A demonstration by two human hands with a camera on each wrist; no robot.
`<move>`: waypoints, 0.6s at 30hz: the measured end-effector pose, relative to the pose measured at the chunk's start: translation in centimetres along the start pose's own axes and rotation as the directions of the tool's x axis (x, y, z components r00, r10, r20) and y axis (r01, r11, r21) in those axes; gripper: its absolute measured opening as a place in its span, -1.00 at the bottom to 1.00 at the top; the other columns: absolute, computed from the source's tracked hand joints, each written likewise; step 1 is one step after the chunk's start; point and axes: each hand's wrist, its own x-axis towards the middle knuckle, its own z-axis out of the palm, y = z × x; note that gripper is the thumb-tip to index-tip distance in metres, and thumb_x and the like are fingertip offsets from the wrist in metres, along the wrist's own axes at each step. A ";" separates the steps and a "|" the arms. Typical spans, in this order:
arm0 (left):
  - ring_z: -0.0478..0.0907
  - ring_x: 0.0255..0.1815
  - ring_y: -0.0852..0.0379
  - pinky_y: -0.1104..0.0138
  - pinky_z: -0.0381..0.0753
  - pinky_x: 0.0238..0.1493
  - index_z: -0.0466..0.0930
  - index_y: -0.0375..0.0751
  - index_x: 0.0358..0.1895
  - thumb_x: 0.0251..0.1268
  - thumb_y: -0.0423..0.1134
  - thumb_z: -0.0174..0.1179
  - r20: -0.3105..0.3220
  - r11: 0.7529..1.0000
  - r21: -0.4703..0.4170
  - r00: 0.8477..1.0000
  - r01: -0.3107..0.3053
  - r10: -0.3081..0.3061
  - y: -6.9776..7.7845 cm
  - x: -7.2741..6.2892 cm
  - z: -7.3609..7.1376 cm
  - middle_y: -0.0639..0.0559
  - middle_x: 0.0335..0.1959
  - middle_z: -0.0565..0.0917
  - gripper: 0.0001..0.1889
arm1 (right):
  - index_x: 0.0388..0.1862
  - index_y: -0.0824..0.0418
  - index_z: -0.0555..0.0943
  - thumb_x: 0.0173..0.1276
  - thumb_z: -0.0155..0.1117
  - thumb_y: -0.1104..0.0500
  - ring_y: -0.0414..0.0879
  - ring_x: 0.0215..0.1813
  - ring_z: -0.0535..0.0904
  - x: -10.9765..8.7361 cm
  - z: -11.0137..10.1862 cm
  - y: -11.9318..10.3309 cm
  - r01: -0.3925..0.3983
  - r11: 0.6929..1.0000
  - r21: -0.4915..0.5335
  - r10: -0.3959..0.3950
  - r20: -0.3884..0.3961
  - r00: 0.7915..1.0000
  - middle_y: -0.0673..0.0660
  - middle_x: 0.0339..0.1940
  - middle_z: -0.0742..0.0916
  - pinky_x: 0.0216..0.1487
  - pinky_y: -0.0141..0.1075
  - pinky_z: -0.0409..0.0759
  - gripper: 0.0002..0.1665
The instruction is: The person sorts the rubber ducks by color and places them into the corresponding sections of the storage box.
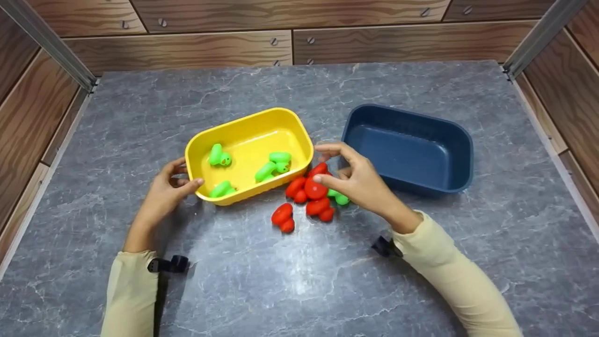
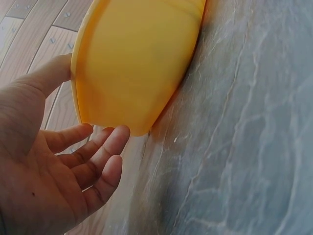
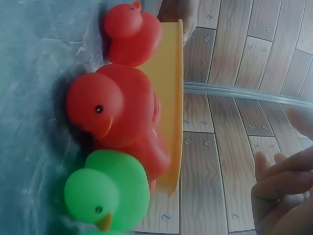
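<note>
My left hand [image 1: 166, 187] grips the left end of a yellow tub [image 1: 245, 189], thumb at the rim and fingers along the outer wall. Inside the tub lie several green rubber ducks [image 1: 220, 156]. Just off its right end, my right hand [image 1: 362, 180] hovers over a cluster of red rubber ducks [image 1: 318, 206] with thumb and forefinger spread and nothing between them. One green duck [image 3: 115, 191] sits among the red ones on the table, partly covered by the right hand in the head view. A single red duck [image 1: 282, 217] lies nearer the front.
To the right of the cluster stands a dark blue tub [image 1: 402, 152] with nothing in it. The grey marbled tabletop [image 1: 262, 290] is bounded by wood-patterned panels [image 1: 210, 49] at the back and sides.
</note>
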 end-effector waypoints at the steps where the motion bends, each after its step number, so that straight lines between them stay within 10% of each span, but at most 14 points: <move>1: 0.50 -0.09 0.31 0.54 0.52 -0.15 0.06 -0.20 0.50 0.25 -0.02 0.28 0.000 1.000 0.002 1.000 0.002 -0.002 0.0 0.0 -0.1 -0.26 0.28 0.40 -0.16 | 0.26 0.10 0.47 0.23 0.41 0.14 -0.23 -0.75 0.09 -0.3 -0.2 0.1 0.003 1.000 -0.006 -0.003 -0.002 1.000 0.22 0.04 0.60 -0.65 -0.47 0.15 -0.39; 18: 0.51 -0.12 0.34 0.53 0.51 -0.18 0.06 -0.21 0.50 0.26 -0.03 0.27 -0.002 1.000 0.014 1.000 -0.011 0.011 0.1 -0.1 0.0 -0.27 0.26 0.42 -0.17 | 0.19 0.13 0.52 0.19 0.45 0.12 -0.28 -0.69 0.19 -4.9 -3.9 2.5 -0.122 0.977 -0.178 0.106 -0.100 0.989 0.20 -0.01 0.65 -0.63 -0.45 0.25 -0.42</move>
